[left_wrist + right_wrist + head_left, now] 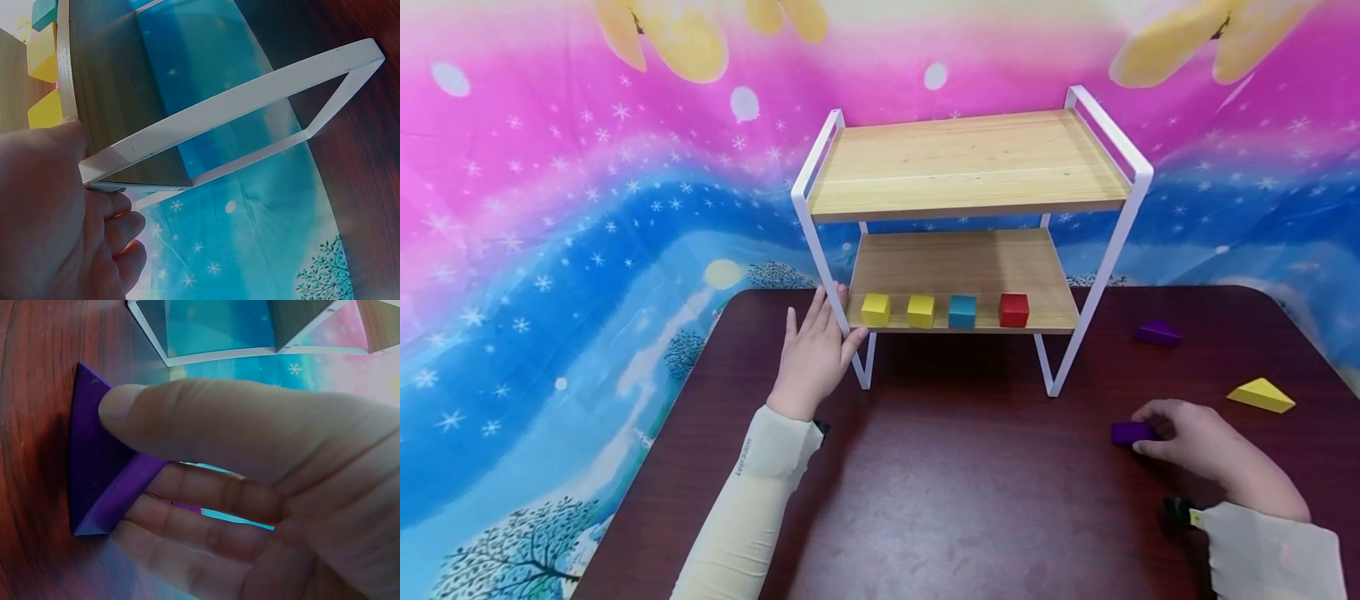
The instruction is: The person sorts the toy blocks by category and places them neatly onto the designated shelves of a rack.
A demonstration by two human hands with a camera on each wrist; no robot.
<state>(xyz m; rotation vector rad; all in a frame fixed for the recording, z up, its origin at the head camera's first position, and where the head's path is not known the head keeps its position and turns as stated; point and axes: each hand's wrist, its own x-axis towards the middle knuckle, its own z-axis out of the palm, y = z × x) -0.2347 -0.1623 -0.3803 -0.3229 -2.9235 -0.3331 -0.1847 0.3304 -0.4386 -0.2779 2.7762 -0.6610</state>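
Observation:
A two-tier wooden shelf (955, 167) with a white metal frame stands on the table. My left hand (812, 358) holds its left side: the thumb lies at the lower board's front corner and the fingers lie along the outside of the frame (231, 100). Two yellow cubes (876, 309), a blue cube (962, 312) and a red cube (1014, 310) sit in a row along the lower board's front edge. At the right, my right hand (1195, 442) pinches a purple triangular block (106, 456) between thumb and fingers, low over the table.
Another purple triangular block (1158, 333) lies right of the shelf, and a yellow triangular block (1262, 395) lies nearer the table's right edge. The dark wooden table (940, 500) backs onto a colourful printed cloth (587, 208).

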